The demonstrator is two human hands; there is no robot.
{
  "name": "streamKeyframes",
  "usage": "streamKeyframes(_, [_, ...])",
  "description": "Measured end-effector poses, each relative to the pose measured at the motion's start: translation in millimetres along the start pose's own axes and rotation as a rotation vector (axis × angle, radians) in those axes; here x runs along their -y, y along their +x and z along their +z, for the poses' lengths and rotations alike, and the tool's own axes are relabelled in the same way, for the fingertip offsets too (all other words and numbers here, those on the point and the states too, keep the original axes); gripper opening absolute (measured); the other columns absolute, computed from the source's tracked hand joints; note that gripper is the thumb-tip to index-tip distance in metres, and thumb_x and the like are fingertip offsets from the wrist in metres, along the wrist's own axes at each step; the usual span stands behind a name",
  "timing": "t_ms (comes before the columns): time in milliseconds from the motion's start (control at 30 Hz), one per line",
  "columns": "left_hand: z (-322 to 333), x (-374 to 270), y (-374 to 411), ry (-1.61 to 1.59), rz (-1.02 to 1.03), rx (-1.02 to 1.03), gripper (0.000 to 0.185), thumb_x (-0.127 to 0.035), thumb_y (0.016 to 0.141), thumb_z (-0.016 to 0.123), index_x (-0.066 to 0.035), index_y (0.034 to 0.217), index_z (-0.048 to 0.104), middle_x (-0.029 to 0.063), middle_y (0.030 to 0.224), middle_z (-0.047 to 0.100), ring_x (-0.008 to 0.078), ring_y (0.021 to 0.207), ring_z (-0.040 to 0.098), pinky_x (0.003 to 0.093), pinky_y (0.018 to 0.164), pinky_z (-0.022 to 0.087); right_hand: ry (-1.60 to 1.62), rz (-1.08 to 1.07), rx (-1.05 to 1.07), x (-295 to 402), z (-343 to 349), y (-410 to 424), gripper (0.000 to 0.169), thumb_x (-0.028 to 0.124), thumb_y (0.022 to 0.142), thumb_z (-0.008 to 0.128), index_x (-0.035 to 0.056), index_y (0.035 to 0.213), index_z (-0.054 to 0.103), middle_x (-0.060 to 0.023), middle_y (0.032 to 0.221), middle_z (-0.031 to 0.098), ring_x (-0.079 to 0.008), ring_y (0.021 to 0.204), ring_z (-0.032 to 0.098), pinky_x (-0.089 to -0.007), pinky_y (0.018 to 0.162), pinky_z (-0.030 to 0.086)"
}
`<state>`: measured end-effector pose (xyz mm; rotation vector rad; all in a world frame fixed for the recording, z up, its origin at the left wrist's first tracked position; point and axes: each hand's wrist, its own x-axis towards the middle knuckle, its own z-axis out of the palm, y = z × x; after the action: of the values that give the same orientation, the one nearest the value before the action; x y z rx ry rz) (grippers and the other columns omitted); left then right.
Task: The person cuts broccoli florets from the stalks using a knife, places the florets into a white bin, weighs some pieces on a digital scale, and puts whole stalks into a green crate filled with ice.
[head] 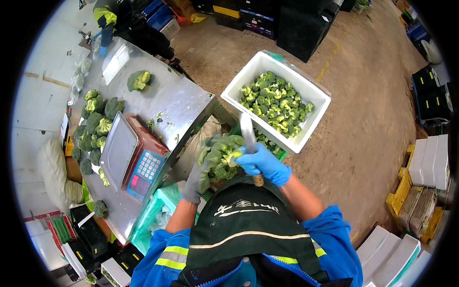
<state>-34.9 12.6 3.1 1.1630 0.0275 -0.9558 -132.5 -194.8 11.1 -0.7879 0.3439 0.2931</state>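
A large broccoli head (220,156) with leaves is held by my left hand (196,183), which wears a grey glove. My right hand (263,163), in a blue glove, grips a knife (248,132) with a broad metal blade; the blade points away from me and the wooden handle end shows below the fist. The fingers of this hand are at the broccoli's pale stem. Just beyond, a white foam box (312,132) holds many cut broccoli florets (274,102). Below its near edge, more green pieces lie in a green crate (283,156), partly hidden.
The metal table (183,104) at the left bears a red and blue scale (143,172), a pile of broccoli heads (94,123) and a single head (138,80). Another person (107,21) stands at its far end. Black crates (301,28) stand beyond; white boxes (389,254) are at the right.
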Motion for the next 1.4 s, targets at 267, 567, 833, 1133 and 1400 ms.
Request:
streamKeyframes(267, [-27,-15,11,0.055,0.219,-0.041,0.068,-0.004,0.083,0.061,0.0,0.146,0.036,0.0119,0.137,0.051,0.0227,0.123,0.055,0.0358,0.103,0.047,-1.292,-0.489,-0.506,-39,-65,-4,0.024,0.021,0.095,0.055,0.008,0.116,0.055,-0.0093,0.074,0.062,-0.0262,0.058,0.062,-0.041,0.047,0.047])
streamKeyframes(567, [-23,-15,9,0.309,0.375,-0.086,0.081,-0.003,0.069,0.074,0.003,0.141,0.04,0.0126,0.136,0.05,0.0213,0.122,0.054,0.0347,0.105,0.043,-1.719,-0.424,-0.193,-28,0,-1,0.036,0.011,0.087,0.052,0.0042,0.123,0.052,-0.017,0.081,0.065,-0.0357,0.064,0.065,-0.0457,0.052,0.051])
streamKeyframes(833, [-16,-25,0,0.464,0.388,-0.1,0.082,-0.001,0.065,0.077,0.0,0.139,0.041,0.0123,0.132,0.052,0.0223,0.121,0.054,0.0345,0.105,0.043,-1.663,0.087,-0.427,-19,-12,-4,0.021,0.01,0.088,0.051,0.0004,0.106,0.054,-0.0219,0.08,0.068,-0.0373,0.073,0.069,-0.0486,0.066,0.055])
streamKeyframes(1133, [-10,-19,-6,0.298,0.172,0.01,0.076,0.002,0.068,0.072,0.001,0.138,0.043,0.0115,0.13,0.053,0.0203,0.118,0.055,0.0343,0.101,0.047,-1.128,-0.704,-0.221,-23,15,44,0.048,0.021,0.082,0.071,0.014,0.127,0.057,-0.0105,0.121,0.055,-0.032,0.095,0.065,-0.0393,0.078,0.056])
streamKeyframes(1400, [-11,-10,-2,-0.034,0.001,0.057,0.064,-0.004,0.079,0.064,-0.001,0.139,0.043,0.0135,0.134,0.053,0.0256,0.122,0.055,0.0409,0.102,0.05,-0.875,-0.811,-0.229,-19,11,37,0.04,0.012,0.078,0.074,0.0085,0.117,0.063,-0.005,0.106,0.062,-0.0165,0.085,0.065,-0.0242,0.066,0.054])
